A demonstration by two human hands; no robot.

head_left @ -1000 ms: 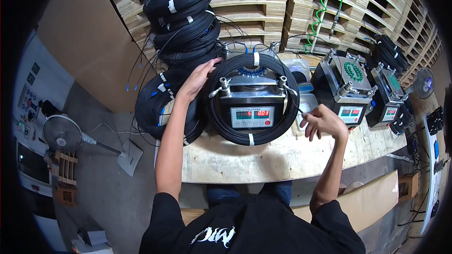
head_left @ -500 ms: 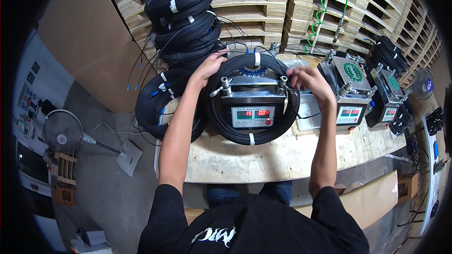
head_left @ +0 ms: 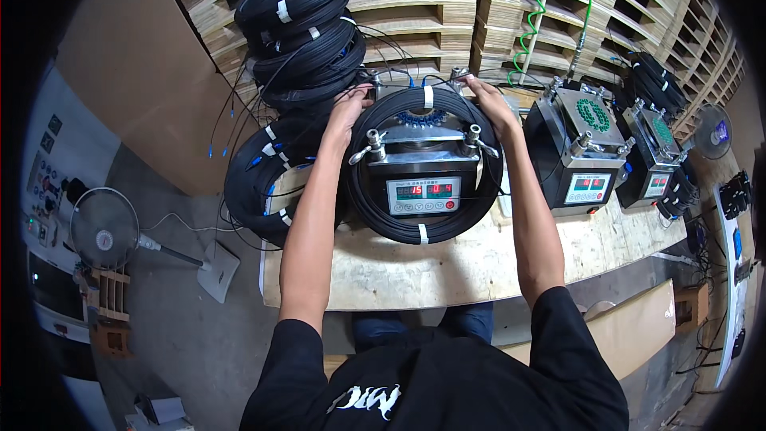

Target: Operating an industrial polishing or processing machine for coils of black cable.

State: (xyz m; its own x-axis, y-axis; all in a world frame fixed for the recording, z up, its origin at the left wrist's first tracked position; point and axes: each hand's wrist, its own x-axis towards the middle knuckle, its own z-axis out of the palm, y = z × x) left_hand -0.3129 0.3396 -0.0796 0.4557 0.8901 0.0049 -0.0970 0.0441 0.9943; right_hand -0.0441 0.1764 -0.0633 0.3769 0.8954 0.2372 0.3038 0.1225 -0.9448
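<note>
A black cable coil (head_left: 424, 233), bound with white tape, hangs around the front of a polishing machine (head_left: 423, 168) with a lit red display. Blue connectors ring the machine's round fixture (head_left: 423, 118), and metal clamp posts stand at its corners. My left hand (head_left: 349, 110) is beside the rear left post, its fingers curled; what they grip is hidden. At the rear right clamp knob (head_left: 459, 74), my right hand (head_left: 493, 105) has its fingers closed against the metal. Two blue connectors (head_left: 412, 83) on cables stick up behind the coil.
Stacked black coils (head_left: 299, 40) rise at the back left, with another coil (head_left: 249, 183) below them. Two more machines (head_left: 578, 144) with green fixtures stand to the right. Wooden pallets (head_left: 431, 0) back the plywood table (head_left: 383, 283). A fan (head_left: 105, 229) stands left.
My right hand has moved from the coil's right side back to the rear right knob. My left hand stays by the rear left post. The view has shifted slightly.
</note>
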